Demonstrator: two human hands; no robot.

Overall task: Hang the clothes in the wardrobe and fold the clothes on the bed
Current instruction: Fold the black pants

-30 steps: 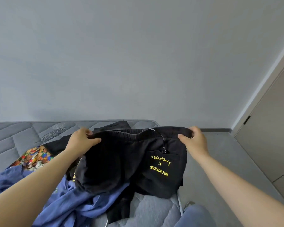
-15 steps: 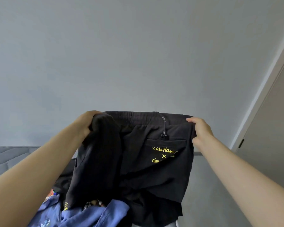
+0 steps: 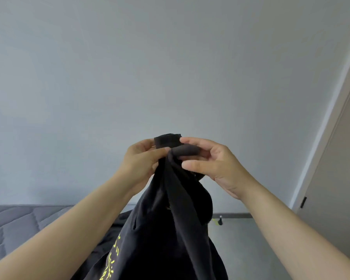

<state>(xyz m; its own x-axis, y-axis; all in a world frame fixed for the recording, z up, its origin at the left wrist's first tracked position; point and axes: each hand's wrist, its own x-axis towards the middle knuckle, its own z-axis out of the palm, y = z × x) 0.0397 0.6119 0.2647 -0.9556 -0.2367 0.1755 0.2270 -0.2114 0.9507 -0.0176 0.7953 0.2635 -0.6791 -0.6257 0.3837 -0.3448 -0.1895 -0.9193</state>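
Head view: both hands meet in front of the grey wall (image 3: 170, 67), holding black shorts (image 3: 170, 219) bunched at the top. The left hand (image 3: 143, 158) pinches the gathered waistband, and the right hand (image 3: 216, 164) has thumb and fingers curled round a fold just beside it. The shorts hang down between the forearms, yellow print at the bottom, above the bed (image 3: 18, 223) edge. A door (image 3: 341, 178) stands right.

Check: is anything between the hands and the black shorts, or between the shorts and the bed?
Nothing visible. The left hand and right hand both grip the black shorts at the bunched top. They hang over the grey mattress edge, though the shorts hide the spot beneath.
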